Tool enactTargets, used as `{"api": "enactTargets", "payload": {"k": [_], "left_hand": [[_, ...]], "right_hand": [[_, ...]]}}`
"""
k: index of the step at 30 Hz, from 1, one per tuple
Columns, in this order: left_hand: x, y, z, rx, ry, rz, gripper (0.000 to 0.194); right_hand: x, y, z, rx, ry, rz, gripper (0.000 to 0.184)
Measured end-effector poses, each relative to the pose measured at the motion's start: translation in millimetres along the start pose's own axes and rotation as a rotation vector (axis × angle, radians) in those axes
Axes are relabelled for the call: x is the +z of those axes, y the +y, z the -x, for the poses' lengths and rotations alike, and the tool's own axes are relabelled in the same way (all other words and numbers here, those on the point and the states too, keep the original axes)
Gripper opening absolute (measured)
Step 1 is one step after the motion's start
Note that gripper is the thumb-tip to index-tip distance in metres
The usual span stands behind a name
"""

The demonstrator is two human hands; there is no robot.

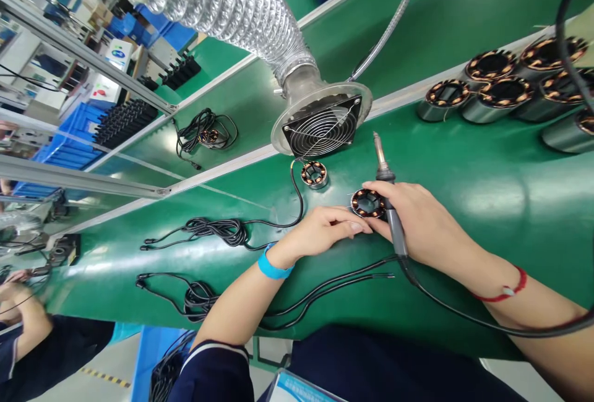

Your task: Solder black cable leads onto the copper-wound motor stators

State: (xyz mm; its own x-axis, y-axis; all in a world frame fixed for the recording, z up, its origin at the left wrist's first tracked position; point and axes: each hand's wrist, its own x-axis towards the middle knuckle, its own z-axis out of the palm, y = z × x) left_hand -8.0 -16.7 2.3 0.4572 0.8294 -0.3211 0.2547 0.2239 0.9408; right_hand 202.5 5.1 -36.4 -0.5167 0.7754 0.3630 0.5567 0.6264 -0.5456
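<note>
My right hand (413, 213) is closed around a soldering iron (396, 229), whose tip points up and away from me. Its thumb and fingers also rest against a small motor stator (367, 203) with copper windings and a dark core. From the other side my left hand (331, 229), with a blue wristband, pinches the near-left edge of that stator; its fingertips are partly hidden. Another stator (314, 174) stands on the bench just beyond, with a black cable (299, 195) running up to it.
A fume extractor hood (322, 124) on a silver duct (232, 12) hangs beyond my hands. Several taller stators (499, 96) stand at the back right. Coiled black cables (218, 229) lie left on the green bench (464, 173). A co-worker's arm (28, 309) shows at far left.
</note>
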Motion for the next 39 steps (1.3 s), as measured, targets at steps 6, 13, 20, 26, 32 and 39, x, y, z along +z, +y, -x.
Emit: {"api": "enactTargets", "payload": {"k": [6,13,20,26,32,39], "left_hand": [[9.5,3,5,-0.117,0.115,-0.395,0.021],[15.7,16,18,-0.104,0.182,-0.368,0.008],[9.4,27,28,-0.099,0.266,0.038,0.020],[7.8,25,27,-0.046,0.256,0.093,0.037],[6.6,22,22,0.049,0.289,0.204,0.048],[12.3,24,20,0.056,0.312,0.023,0.035]], "right_hand": [[-12,13,-4,0.019,-0.019,-0.031,0.044],[-35,-10,-2,0.093,0.120,-0.190,0.041],[-40,-49,0,0.163,0.131,-0.493,0.039],[-28,-54,-7,0.325,0.146,-0.704,0.033],[-14,-56,-10,0.347,0.133,-0.870,0.037],[-9,-60,-9,0.302,0.215,-0.765,0.043]]}}
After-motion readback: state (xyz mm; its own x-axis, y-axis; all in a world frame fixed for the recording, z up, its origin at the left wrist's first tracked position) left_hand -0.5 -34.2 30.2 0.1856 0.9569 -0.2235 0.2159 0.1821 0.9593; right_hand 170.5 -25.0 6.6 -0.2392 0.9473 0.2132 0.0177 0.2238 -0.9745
